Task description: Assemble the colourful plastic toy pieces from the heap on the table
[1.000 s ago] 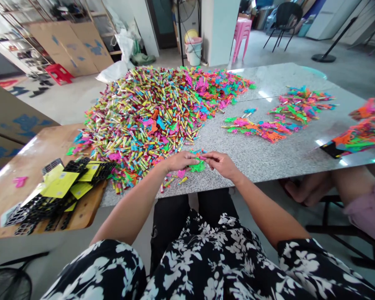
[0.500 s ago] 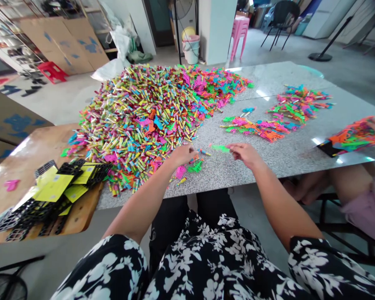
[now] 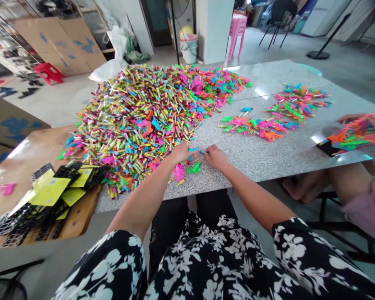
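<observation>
My left hand point(image 3: 181, 153) is closed at the right edge of the big pile, its fingers on a small blue plastic toy gun point(image 3: 193, 149). Close to its right, my right hand point(image 3: 217, 158) pinches a thin, dark-and-blue stick-like tube point(image 3: 203, 151), its tip pointing at the blue piece. Whether the two pieces touch is too blurred to tell. Just below the hands lie a green toy gun point(image 3: 194, 167) and a pink one point(image 3: 179, 171). Small yellow-and-red tubes make up most of the pile point(image 3: 134, 108).
Two groups of toy guns with tubes point(image 3: 259, 127) point(image 3: 300, 102) lie on the granite table point(image 3: 237, 162). At right, a co-worker's hands hold a bundle of toy guns point(image 3: 356, 133). Black plastic grids with yellow cards point(image 3: 51, 191) lie on the wooden board point(image 3: 81, 221) at left.
My right hand has moved left, close to my left hand. The green toy gun it held is no longer in its fingers. A second hand of the co-worker has come to the bundle.
</observation>
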The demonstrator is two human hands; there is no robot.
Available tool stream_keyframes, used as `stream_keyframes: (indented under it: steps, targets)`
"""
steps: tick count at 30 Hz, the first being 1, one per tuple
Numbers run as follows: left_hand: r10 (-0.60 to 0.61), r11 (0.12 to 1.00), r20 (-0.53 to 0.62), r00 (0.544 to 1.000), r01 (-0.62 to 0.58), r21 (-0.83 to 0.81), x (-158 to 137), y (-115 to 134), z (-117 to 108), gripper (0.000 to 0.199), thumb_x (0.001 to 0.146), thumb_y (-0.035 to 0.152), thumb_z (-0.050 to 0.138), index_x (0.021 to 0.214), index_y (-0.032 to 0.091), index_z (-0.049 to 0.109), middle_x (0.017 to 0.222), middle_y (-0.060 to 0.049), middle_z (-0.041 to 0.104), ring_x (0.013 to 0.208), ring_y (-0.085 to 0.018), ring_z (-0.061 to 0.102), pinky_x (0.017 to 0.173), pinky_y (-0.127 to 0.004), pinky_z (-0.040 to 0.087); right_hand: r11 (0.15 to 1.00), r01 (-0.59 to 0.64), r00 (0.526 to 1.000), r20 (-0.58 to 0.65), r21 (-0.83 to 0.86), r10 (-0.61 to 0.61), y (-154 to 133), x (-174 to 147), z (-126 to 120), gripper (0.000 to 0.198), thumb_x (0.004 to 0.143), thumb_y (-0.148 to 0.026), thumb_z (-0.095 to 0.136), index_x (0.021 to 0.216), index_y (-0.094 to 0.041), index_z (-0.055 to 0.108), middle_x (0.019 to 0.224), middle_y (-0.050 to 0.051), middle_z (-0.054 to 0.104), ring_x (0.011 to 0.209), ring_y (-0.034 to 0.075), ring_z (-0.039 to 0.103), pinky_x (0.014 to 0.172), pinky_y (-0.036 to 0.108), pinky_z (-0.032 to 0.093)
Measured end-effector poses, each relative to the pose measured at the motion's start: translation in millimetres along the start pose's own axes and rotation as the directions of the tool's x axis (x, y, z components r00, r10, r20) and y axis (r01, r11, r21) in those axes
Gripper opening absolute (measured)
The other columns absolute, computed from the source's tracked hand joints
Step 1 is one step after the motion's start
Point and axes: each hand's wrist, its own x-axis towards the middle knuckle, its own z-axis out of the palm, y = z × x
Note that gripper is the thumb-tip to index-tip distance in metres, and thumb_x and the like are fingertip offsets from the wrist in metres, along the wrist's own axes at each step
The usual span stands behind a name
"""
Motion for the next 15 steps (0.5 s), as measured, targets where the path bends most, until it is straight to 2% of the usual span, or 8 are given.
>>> stream_keyframes:
  steps: [2, 4, 7, 9, 10, 12, 15]
  targets:
    - [-0.054, 0.97, -0.062, 0.997, 0.038, -0.241, -3.0, -3.4, -2.4, 0.041, 0.074, 0.029, 0.092, 0.11, 0.019, 0.075, 0.103, -0.009, 0.08, 0.099, -0.03, 0.075, 0.085, -0.034, 0.055, 0.988, -0.057, 0.997, -0.035, 0.144, 0.063, -0.1, 2.7, 0.2, 0.014, 0.104, -0.026, 0.062, 0.11, -0.018, 0.072, 0.121, 0.014, 0.074, 0.109, 0.025, 0.072, 0.092, 0.034, 0.054]
    - [-0.136, 0.85, -0.055, 0.989, 0.088, -0.519, -6.4, -5.6, -2.8, 0.036, 0.075, 0.028, 0.091, 0.106, 0.019, 0.076, 0.093, -0.005, 0.079, 0.086, -0.024, 0.075, 0.079, -0.032, 0.056, 0.909, -0.098, 0.993, -0.026, 0.404, 0.118, 0.7, 1.7, -0.5, 0.009, 0.101, -0.027, 0.064, 0.102, -0.02, 0.067, 0.104, 0.009, 0.077, 0.091, 0.021, 0.072, 0.08, 0.031, 0.054]
    - [-0.198, 0.585, 0.039, 0.979, 0.15, -0.797, -10.8, -4.1, -0.6, 0.032, 0.072, 0.028, 0.094, 0.096, 0.018, 0.075, 0.079, -0.003, 0.077, 0.073, -0.019, 0.072, 0.074, -0.03, 0.058, 0.622, -0.115, 0.993, 0.079, 0.775, 0.085, -2.0, -8.6, -2.0, 0.016, 0.095, -0.036, 0.068, 0.101, -0.022, 0.063, 0.087, 0.002, 0.076, 0.06, 0.014, 0.06, 0.057, 0.026, 0.049]
    - [-0.19, 0.442, 0.103, 0.976, 0.179, -0.879, -14.5, 0.4, 0.7, 0.033, 0.07, 0.026, 0.096, 0.089, 0.017, 0.072, 0.076, -0.004, 0.077, 0.07, -0.018, 0.073, 0.072, -0.03, 0.06, 0.446, -0.107, 0.994, 0.112, 0.888, 0.015, -6.8, -18.8, -3.4, 0.025, 0.09, -0.042, 0.071, 0.105, -0.023, 0.064, 0.084, 0.001, 0.076, 0.053, 0.013, 0.056, 0.049, 0.026, 0.046]
    - [-0.168, 0.381, 0.142, 0.975, 0.197, -0.903, -16.9, 3.5, 0.9, 0.033, 0.07, 0.025, 0.096, 0.087, 0.017, 0.069, 0.077, -0.004, 0.077, 0.07, -0.019, 0.074, 0.071, -0.031, 0.061, 0.395, -0.098, 0.994, 0.11, 0.913, -0.009, -9.7, -23.8, -4.0, 0.029, 0.087, -0.043, 0.073, 0.106, -0.023, 0.065, 0.084, 0.002, 0.076, 0.053, 0.013, 0.056, 0.048, 0.025, 0.046]
    - [-0.103, 0.277, 0.212, 0.972, 0.232, -0.932, -22.6, 10.4, 0.0, 0.033, 0.074, 0.024, 0.095, 0.086, 0.017, 0.065, 0.079, -0.005, 0.078, 0.07, -0.02, 0.075, 0.069, -0.033, 0.063, 0.351, -0.086, 0.995, 0.099, 0.933, -0.021, -15.1, -32.0, -4.8, 0.03, 0.083, -0.042, 0.075, 0.104, -0.022, 0.067, 0.082, 0.001, 0.076, 0.053, 0.012, 0.057, 0.047, 0.025, 0.047]
    - [-0.023, 0.171, 0.235, 0.972, 0.235, -0.957, -30.9, 20.6, -2.6, 0.034, 0.078, 0.024, 0.093, 0.089, 0.018, 0.062, 0.084, -0.005, 0.078, 0.071, -0.021, 0.076, 0.067, -0.035, 0.063, 0.351, -0.077, 0.997, 0.079, 0.933, 0.008, -20.5, -38.3, -3.5, 0.024, 0.079, -0.038, 0.074, 0.096, -0.022, 0.067, 0.072, -0.002, 0.071, 0.05, 0.011, 0.053, 0.044, 0.024, 0.046]
